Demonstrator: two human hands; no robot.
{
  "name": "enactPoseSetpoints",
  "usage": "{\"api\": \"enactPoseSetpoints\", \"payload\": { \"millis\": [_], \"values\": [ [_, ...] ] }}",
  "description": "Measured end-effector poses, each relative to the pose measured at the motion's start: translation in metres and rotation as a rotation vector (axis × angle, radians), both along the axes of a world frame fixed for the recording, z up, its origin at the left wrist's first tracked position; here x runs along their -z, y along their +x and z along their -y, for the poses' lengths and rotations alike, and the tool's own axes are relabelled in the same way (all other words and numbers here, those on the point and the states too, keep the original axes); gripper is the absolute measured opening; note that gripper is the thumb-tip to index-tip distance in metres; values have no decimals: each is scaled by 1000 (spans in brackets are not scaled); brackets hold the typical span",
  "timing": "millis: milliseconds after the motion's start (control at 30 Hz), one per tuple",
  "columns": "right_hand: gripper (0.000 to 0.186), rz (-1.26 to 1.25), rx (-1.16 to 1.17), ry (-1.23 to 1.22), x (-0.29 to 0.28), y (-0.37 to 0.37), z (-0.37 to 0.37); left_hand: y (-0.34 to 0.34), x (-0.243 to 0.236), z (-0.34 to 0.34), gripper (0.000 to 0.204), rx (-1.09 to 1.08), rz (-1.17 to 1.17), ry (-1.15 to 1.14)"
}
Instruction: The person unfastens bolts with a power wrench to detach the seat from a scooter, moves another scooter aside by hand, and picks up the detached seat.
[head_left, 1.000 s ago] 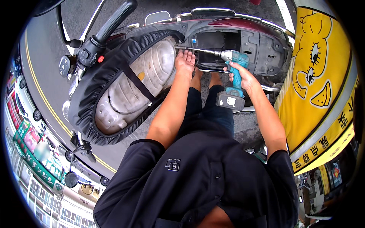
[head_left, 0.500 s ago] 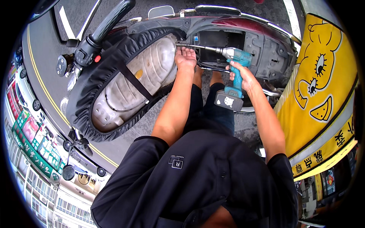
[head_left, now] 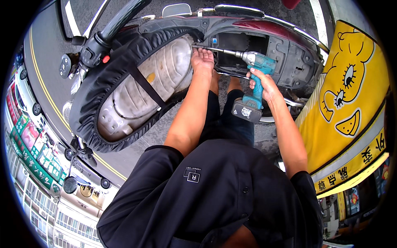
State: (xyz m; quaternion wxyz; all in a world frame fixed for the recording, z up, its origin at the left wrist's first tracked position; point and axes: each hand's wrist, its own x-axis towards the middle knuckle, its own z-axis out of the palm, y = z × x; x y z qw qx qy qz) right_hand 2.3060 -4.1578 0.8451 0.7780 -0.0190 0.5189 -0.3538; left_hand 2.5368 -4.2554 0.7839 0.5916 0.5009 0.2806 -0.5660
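Note:
My right hand (head_left: 264, 84) is wrapped round the handle of a teal cordless impact wrench (head_left: 258, 66) with a dark battery at its base. From its nose a long metal extension bar (head_left: 223, 51) runs left to the hinge end of a scooter seat. My left hand (head_left: 202, 60) is there, palm up, its curled fingers at the bar's far end; the thumb and the bar's tip are partly hidden. The seat (head_left: 165, 70) is raised, its pale ribbed underside showing inside a gathered black cover (head_left: 89, 99) with a strap across it.
Under the bar lies the scooter's open storage well (head_left: 237, 43). A handlebar grip (head_left: 118, 27) juts out at upper left. A yellow cartoon-printed delivery box (head_left: 331, 111) stands close on the right. Parked cars (head_left: 31, 93) line the road at far left.
The view has shifted slightly. Both hands, the impact wrench and the extension bar keep nearly the same places against the scooter.

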Motion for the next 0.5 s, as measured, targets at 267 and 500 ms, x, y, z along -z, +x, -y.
{"api": "enactPoseSetpoints", "payload": {
  "millis": [267,500],
  "values": [
    [22,-13,-26,-31,-3,-7,-1,2,2,-1,22,-23,-12,34],
    [25,-48,-74,-78,-3,-8,-9,-2,-2,2,29,-37,30,56]
  ]
}}
